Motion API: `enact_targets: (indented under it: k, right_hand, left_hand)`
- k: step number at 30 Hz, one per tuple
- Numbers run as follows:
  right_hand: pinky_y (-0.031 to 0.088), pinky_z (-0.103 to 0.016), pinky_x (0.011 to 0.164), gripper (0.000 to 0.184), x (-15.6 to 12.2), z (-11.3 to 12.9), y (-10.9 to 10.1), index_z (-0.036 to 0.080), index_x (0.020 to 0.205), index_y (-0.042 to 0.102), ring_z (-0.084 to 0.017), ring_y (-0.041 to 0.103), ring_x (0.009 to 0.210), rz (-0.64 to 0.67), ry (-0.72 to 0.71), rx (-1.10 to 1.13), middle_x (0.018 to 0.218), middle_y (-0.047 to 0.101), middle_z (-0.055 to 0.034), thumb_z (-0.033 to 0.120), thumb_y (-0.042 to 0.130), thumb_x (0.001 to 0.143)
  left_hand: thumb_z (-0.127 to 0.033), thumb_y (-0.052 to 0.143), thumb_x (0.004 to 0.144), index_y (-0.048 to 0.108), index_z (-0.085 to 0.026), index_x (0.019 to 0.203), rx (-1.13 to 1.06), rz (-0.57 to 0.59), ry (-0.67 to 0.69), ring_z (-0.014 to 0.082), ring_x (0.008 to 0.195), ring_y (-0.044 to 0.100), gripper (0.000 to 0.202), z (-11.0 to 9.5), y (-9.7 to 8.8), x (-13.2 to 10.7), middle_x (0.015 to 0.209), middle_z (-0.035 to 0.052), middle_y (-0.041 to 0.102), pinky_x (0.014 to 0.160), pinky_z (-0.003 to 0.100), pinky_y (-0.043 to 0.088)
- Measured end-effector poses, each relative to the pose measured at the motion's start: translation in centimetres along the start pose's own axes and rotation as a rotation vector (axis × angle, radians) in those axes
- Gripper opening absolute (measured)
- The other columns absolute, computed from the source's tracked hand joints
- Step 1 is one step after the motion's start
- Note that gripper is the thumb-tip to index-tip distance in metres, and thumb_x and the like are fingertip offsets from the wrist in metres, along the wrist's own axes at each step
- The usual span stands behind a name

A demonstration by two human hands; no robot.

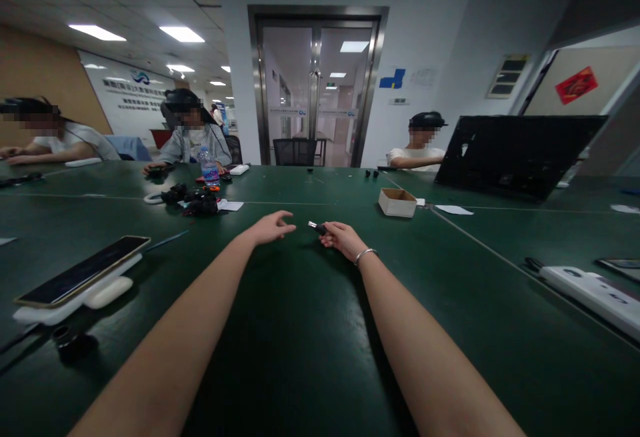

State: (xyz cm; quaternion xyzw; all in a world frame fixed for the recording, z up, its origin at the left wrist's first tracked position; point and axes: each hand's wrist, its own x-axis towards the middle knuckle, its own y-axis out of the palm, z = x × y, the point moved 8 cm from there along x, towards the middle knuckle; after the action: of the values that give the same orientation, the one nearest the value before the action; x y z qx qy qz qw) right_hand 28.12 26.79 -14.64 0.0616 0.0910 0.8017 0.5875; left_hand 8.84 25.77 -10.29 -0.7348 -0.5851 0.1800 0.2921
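Note:
My right hand (341, 238), with a bangle at its wrist, pinches a small black piece with a silver metal end (317, 227) that looks like a plug or USB stick. Its metal end points left, toward my other hand, and it is held just above the dark green table (295, 330). Across a short gap, my left hand (273, 227) is empty, thumb and fingers apart. Fingers of the right hand hide part of the black piece.
To the left, a phone (85, 270) rests on a white block beside a black cylinder (70, 342). A tangled black bundle (200, 200) and a water bottle (209, 167) lie beyond. On the right are an open box (397, 202), a power strip (595, 294) and a large black panel (515, 154). Several people sit around.

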Motion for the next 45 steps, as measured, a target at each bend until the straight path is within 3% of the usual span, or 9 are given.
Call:
enact_targets:
  k: [4,7,10,14,19,24,30,37,45]
  right_hand:
    - [0.051,-0.019,0.052,0.011,-0.2,0.1,-0.2,0.010,0.087,0.054,-0.011,0.062,0.054,-0.024,0.022,0.078,0.064,0.063,-0.0081,0.020,0.049,0.089]
    - [0.051,-0.019,0.050,0.010,-0.4,0.3,0.0,0.011,0.087,0.054,-0.011,0.061,0.054,-0.045,0.026,0.078,0.064,0.063,-0.0077,0.020,0.050,0.088]
    - [0.050,-0.017,0.048,0.010,-0.5,0.5,0.3,0.010,0.089,0.055,-0.010,0.060,0.052,-0.050,0.017,0.023,0.063,0.063,-0.0071,0.019,0.053,0.087]
    - [0.050,-0.016,0.049,0.009,-0.6,0.5,0.3,0.009,0.089,0.056,-0.009,0.060,0.052,-0.049,-0.002,-0.029,0.064,0.063,-0.0073,0.017,0.053,0.086]
    - [0.052,-0.016,0.051,0.008,-0.3,0.1,0.4,0.009,0.090,0.056,-0.009,0.061,0.052,-0.006,0.003,-0.032,0.062,0.063,-0.0059,0.014,0.055,0.085]
    - [0.052,-0.014,0.048,0.009,0.0,-0.1,0.4,0.010,0.085,0.058,-0.008,0.061,0.051,-0.018,0.001,-0.046,0.061,0.062,-0.0027,0.011,0.062,0.078]
    - [0.053,-0.014,0.050,0.012,0.3,-0.3,0.2,0.010,0.086,0.060,-0.008,0.062,0.054,-0.017,-0.005,-0.072,0.066,0.064,-0.0033,0.012,0.065,0.076]
    - [0.052,-0.014,0.049,0.005,0.2,-0.2,0.3,0.010,0.083,0.058,-0.008,0.061,0.051,-0.015,-0.010,-0.036,0.060,0.062,-0.0027,0.011,0.061,0.079]
    - [0.053,-0.014,0.051,0.006,0.3,-0.3,0.2,0.010,0.084,0.060,-0.008,0.062,0.052,-0.030,0.012,-0.068,0.064,0.063,-0.0032,0.008,0.061,0.078]
  left_hand:
    - [-0.050,0.057,0.067,0.058,-0.019,0.108,0.300,-0.157,-0.073,0.0197,0.077,0.059,0.052,3.3,-10.7,-3.8,0.090,0.0051,0.064,0.072,0.029,0.044]
    - [-0.050,0.058,0.064,0.062,-0.017,0.101,0.340,-0.204,-0.155,0.0221,0.084,0.059,0.049,5.0,-14.6,-6.3,0.090,0.0060,0.064,0.073,0.029,0.044]
    - [-0.050,0.058,0.064,0.060,-0.016,0.102,0.230,-0.080,-0.164,0.0212,0.080,0.060,0.051,4.8,-12.0,-6.0,0.090,0.0071,0.064,0.066,0.027,0.045]
    - [-0.053,0.060,0.066,0.057,-0.017,0.105,0.038,0.078,-0.134,0.0195,0.078,0.060,0.053,2.4,-3.7,-2.4,0.098,0.0090,0.062,0.059,0.025,0.044]
    - [-0.061,0.044,0.076,0.054,-0.017,0.104,-0.341,0.022,-0.180,0.0159,0.072,0.061,0.053,1.2,4.7,1.6,0.092,0.0100,0.063,0.060,0.024,0.046]
    - [-0.052,0.047,0.079,0.059,-0.016,0.081,-0.255,-0.231,-0.018,0.0128,0.058,0.055,0.038,1.0,5.6,1.5,0.068,0.0038,0.060,0.051,0.022,0.041]
    - [-0.045,0.057,0.075,0.059,-0.013,0.083,-0.403,-0.164,0.017,0.0132,0.061,0.057,0.033,0.5,5.6,0.8,0.070,0.0049,0.062,0.055,0.024,0.044]
    - [-0.034,0.072,0.062,0.058,-0.015,0.090,-0.495,-0.198,0.184,0.0153,0.081,0.060,0.037,-0.8,4.9,0.8,0.090,0.0065,0.063,0.076,0.029,0.046]
    - [-0.039,0.059,0.076,0.057,-0.012,0.080,-0.454,-0.067,-0.026,0.0104,0.056,0.055,0.027,0.7,6.4,2.1,0.065,0.0034,0.060,0.054,0.022,0.042]
